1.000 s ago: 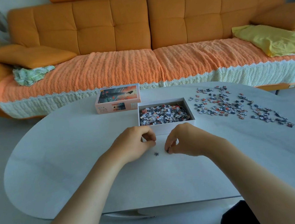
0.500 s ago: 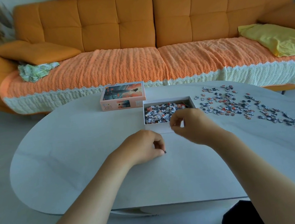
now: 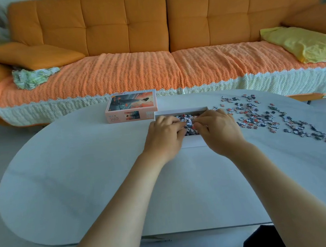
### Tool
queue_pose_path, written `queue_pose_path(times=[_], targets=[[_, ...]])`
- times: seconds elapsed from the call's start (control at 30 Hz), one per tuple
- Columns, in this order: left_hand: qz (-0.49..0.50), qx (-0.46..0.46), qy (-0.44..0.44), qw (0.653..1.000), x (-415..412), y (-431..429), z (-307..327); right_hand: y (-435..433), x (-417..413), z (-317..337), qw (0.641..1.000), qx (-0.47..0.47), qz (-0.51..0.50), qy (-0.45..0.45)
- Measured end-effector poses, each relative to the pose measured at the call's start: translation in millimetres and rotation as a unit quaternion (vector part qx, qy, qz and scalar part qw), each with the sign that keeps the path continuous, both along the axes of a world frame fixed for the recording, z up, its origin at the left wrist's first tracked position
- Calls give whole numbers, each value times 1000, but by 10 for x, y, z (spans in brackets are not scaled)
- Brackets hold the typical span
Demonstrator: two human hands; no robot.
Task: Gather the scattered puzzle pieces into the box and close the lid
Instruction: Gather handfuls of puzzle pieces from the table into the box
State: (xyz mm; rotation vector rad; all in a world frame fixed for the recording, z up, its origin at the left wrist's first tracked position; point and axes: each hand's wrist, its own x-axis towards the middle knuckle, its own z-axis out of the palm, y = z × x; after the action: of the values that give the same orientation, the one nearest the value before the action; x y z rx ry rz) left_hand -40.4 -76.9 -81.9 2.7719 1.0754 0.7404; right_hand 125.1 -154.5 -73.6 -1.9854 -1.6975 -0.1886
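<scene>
Box [image 3: 181,112], open mid-table [image 3: 82,173] within reach of both: my left hand [image 3: 164,137] and right hand [image 3: 218,131] curl over its heap [image 3: 188,123], whether pinching anything I cannot tell; scattered pieces [image 3: 269,117] lie to its right.

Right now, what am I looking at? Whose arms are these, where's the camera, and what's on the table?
There is no machine: these are a person's bare arms, filmed by a wide-angle camera worn on their head, looking forward and down. The left hand and right hand reach into the open white box, fingertips among the puzzle pieces inside; whether they pinch any is hidden. The picture lid lies beside the box, and loose pieces lie scattered on the table to its right.
</scene>
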Motion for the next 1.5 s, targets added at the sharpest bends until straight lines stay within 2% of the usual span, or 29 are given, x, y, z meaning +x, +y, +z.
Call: queue_pose_path(times=[0.1,0.2,0.27,0.33,0.5,0.63,0.7,0.87,0.97,1.07,1.2,1.3,1.43,1.5], targets=[[-47,-12,66,997,19,-81,11,-79,22,-5,998,-37,46,-38],[-25,-31,150,988,-6,-99,41,-136,16,-43,990,-108,79,-50],[-15,-48,159,986,-1,-101,65,-160,47,-63,987,-133,65,-67],[-23,-57,128,990,32,-114,97,-190,90,-61,987,-128,72,-65],[-34,-48,18,998,230,-235,150,-335,284,19,993,-61,94,29],[-69,-58,-76,993,592,-423,217,-538,709,43,997,-55,26,39],[-92,-72,-76,990,877,-543,288,-657,968,24,997,-57,-15,46],[-115,-137,13,984,1672,-731,296,-950,1555,-69,986,-110,-117,43],[-69,-171,97,978,2028,-684,150,-1076,1869,-157,970,-160,-179,39],[-1,-156,201,967,2236,-576,-2,-1161,2118,-253,946,-215,-239,47],[3,-203,238,950,2400,-467,-180,-1177,2302,-319,939,-238,-241,53],[-43,-153,208,965,2463,-431,-284,-1086,2321,-330,954,-230,-183,60],[-112,-72,72,988,2459,-415,-323,-932,2280,-301,976,-195,-76,62],[-100,-48,9,994,2454,-366,-291,-875,2280,-278,982,-164,-28,91]])
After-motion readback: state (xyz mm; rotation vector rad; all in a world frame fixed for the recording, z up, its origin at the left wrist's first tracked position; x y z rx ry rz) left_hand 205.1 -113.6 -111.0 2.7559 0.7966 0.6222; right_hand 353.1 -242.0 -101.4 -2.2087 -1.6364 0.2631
